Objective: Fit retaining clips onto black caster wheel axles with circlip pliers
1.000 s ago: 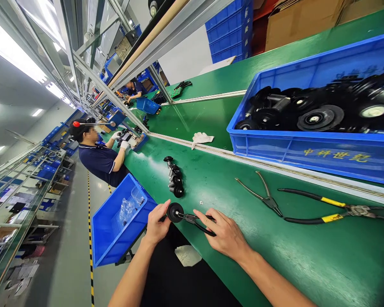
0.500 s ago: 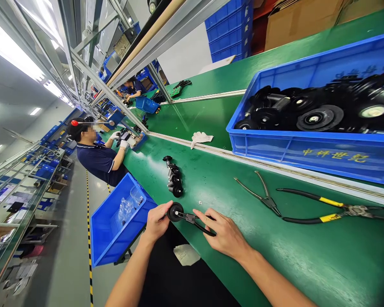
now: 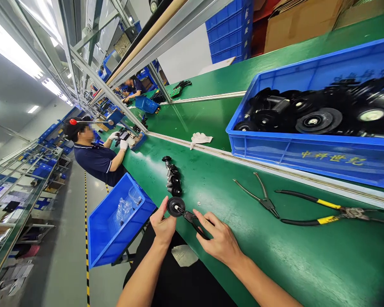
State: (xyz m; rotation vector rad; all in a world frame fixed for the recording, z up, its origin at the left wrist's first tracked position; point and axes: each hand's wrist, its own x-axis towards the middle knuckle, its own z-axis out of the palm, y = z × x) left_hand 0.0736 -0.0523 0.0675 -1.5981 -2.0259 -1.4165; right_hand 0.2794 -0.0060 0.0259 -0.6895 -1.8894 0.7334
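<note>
My left hand (image 3: 164, 224) is closed on a round black wheel part (image 3: 176, 200) with a pale centre, held over the bench's front edge. In my right hand (image 3: 220, 236) is a pair of black-handled pliers (image 3: 192, 218), its fingers wrapped round the handles. The pliers' tips meet the middle of the wheel part. Just beyond, a row of similar black wheel parts (image 3: 173, 178) lies on the green bench (image 3: 249, 251). A tiny pale piece (image 3: 199, 204) sits right of that row.
Slim metal pliers (image 3: 262, 198) and yellow-black-handled pliers (image 3: 329, 213) lie to the right. Behind them stands a blue crate (image 3: 275, 147) of black wheel parts. A white glove (image 3: 201, 139) rests by the rail. At left are a blue bin (image 3: 105, 238) and a co-worker (image 3: 94, 157).
The wheel part has tilted so that its flat face shows more, and it has risen slightly with my left hand. My right hand and the pliers have shifted slightly down and left.
</note>
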